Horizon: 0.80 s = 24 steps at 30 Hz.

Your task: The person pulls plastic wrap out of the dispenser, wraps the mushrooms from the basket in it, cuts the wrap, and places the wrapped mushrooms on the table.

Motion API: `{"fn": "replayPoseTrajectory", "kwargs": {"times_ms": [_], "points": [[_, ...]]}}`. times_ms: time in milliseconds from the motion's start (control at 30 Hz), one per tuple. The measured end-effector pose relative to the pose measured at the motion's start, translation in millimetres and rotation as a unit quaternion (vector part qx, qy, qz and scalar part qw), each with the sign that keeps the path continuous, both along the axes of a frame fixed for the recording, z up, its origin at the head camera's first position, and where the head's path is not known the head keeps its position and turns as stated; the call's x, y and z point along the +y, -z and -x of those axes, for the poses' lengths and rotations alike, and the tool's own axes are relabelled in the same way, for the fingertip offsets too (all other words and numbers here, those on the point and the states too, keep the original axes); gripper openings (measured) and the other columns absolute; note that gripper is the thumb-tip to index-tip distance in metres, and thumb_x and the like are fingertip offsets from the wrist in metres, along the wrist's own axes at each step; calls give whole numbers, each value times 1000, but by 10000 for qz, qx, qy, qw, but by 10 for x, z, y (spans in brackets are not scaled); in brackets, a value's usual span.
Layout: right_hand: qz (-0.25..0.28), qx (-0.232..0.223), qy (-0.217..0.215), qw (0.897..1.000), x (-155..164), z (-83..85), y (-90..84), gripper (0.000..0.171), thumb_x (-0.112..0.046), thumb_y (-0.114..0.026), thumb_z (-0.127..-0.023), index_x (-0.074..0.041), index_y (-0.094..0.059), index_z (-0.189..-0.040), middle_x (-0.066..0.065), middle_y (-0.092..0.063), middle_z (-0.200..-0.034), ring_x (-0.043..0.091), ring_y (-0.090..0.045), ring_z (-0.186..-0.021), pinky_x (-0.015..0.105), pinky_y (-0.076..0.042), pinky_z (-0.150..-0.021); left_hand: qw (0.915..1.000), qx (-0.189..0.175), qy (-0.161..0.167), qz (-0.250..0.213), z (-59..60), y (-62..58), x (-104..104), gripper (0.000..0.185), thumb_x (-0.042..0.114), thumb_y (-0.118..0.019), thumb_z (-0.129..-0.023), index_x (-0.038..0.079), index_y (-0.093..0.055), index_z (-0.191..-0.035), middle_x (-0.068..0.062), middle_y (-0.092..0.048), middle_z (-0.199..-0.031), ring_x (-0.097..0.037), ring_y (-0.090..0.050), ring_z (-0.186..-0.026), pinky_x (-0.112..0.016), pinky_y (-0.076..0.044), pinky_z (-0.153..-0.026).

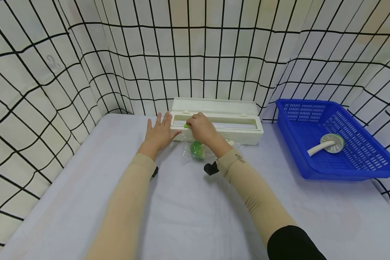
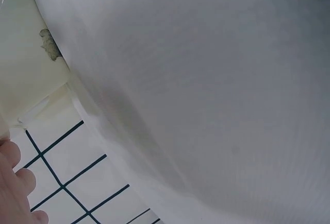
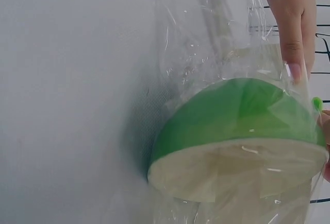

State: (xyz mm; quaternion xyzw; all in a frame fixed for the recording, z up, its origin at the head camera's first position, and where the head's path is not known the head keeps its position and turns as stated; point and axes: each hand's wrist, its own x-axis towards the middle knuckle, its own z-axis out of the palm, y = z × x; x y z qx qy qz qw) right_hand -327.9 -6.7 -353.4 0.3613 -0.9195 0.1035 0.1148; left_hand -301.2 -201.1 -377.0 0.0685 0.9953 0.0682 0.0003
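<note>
Clearly, the left hand (image 1: 159, 133) lies flat and open beside the film dispenser (image 1: 221, 122), while the right hand (image 1: 201, 127) pinches its green slider (image 1: 186, 125). Cling film (image 3: 216, 54) drapes the green bowl (image 1: 197, 150); it is probably thin, clingy, easily torn, best held at edges.

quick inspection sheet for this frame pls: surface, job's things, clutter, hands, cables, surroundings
Surface: pale cloth-covered table, no spills seen.
Job's things: white cling film dispenser with lid up, at the back of the table; green-and-white mushroom-shaped object under clear film, in front of the dispenser.
Clutter: blue basket to the right, holding a second, similar white object.
Hands: left hand flat, fingers straight, resting at the dispenser's left end; right hand has its grip on the small green slider on the dispenser.
Cables: nothing seen.
Surroundings: white curtain with black grid on three sides.
</note>
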Motion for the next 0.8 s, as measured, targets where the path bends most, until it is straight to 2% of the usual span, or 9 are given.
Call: {"fn": "replayPoseTrajectory", "kwargs": {"times_ms": [267,400,567,700,800], "points": [[251,-42,-93,9996,28,6,10,20,-5,-63,-102,0,-74,-117,13,-72,-115,29,-62,-104,34,-50,-96,10000,-55,-6,-71,-1,-2,9,85,59,-32,-108,1,-6,-163,-12,-1,-171,-35,7,-156,-63,5,-120],[704,-717,-79,9949,12,48,10,22,-6,-64,-101,0,-73,-120,13,-72,-114,30,-62,-108,35,-49,-97,9999,-19,-29,-98,-2,10,-23,84,58,-33,-108,0,-6,-163,-14,-1,-171,-35,5,-156,-64,3,-120],[1374,-1778,188,9743,52,127,-4,30,-12,-67,-101,-3,-70,-129,10,-71,-110,24,-61,-98,33,-50,-84,9999,50,-23,-143,18,29,-48,84,58,-34,-108,0,-7,-163,-14,-2,-171,-36,3,-156,-64,1,-120],[1567,-2066,290,9654,97,162,-9,25,-17,-70,-100,-4,-75,-121,9,-71,-105,20,-59,-89,31,-49,-77,9997,11,34,-223,36,38,-29,84,57,-35,-108,0,-6,-163,-14,-2,-171,-35,5,-156,-64,3,-120],[1598,-2078,236,9648,108,164,-10,21,-18,-70,-100,-3,-77,-113,9,-72,-104,20,-59,-89,30,-49,-77,9997,-35,61,-242,45,42,-13,85,58,-33,-108,1,-5,-163,-14,0,-171,-35,5,-156,-64,5,-120]]}}
